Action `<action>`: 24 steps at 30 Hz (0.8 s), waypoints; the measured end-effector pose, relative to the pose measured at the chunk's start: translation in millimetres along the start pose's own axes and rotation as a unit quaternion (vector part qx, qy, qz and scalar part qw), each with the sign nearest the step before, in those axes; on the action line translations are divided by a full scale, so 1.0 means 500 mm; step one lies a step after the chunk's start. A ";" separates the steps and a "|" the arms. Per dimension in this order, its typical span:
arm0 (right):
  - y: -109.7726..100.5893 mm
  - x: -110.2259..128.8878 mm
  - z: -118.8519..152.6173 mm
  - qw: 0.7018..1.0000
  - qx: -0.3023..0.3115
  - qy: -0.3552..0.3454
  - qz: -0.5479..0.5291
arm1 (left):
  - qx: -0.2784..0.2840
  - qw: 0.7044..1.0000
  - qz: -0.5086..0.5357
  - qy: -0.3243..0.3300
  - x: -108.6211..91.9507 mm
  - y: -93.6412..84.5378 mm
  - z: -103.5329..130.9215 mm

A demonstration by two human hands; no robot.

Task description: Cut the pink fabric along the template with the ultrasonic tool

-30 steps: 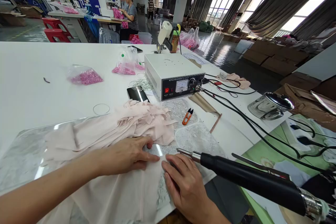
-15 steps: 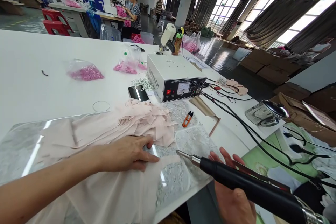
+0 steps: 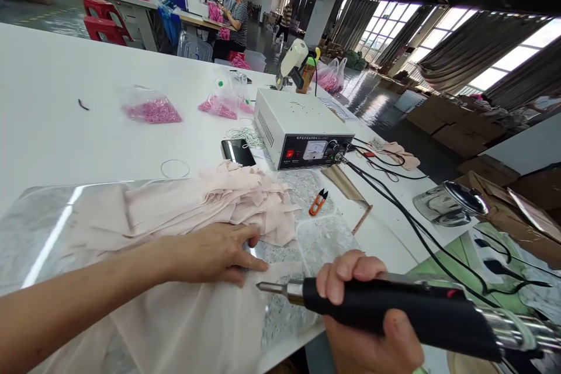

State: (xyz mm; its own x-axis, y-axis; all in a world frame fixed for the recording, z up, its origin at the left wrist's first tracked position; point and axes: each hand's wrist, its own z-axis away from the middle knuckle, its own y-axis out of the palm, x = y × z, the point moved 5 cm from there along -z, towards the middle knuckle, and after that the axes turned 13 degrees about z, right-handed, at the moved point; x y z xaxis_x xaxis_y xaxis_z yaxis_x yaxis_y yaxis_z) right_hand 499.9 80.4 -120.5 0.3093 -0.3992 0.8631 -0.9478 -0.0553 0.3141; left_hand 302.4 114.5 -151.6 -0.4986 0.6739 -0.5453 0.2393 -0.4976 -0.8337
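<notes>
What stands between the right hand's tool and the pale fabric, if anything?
Nothing visible: the black tool in the right hand has its tip over the fabric, near the left hand; contact is unclear.

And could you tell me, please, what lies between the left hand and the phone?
In the head view, a pale pink fabric heap lies between the left hand and the phone.

Counting 1 left hand (image 3: 219,254), 1 right hand (image 3: 363,347), 1 black handpiece (image 3: 438,315), 1 orange snips (image 3: 317,203), 1 control box (image 3: 302,114), 1 lidded canister (image 3: 442,204).
</notes>
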 end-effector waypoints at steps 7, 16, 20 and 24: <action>0.042 -0.020 -0.008 1.000 0.018 -0.014 -0.005 | 0.017 1.000 -0.015 -0.004 -0.004 0.000 -0.003; 0.043 -0.033 -0.006 0.999 0.034 -0.020 0.015 | 0.016 1.000 -0.016 -0.006 -0.003 -0.001 -0.002; 0.043 -0.032 -0.007 0.999 0.027 -0.028 0.023 | 0.010 1.000 -0.013 0.000 -0.004 0.000 -0.001; 0.046 -0.030 -0.010 0.999 0.025 -0.030 0.033 | 0.012 1.000 -0.007 -0.004 -0.002 0.000 -0.001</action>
State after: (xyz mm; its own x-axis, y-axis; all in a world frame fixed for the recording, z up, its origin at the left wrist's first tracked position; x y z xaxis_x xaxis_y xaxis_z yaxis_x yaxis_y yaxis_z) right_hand 473.9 89.7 -124.2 0.2427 -0.4567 0.8559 -0.9690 -0.0722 0.2362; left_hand 303.6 113.9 -151.1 -0.5092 0.6761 -0.5325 0.2114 -0.5015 -0.8389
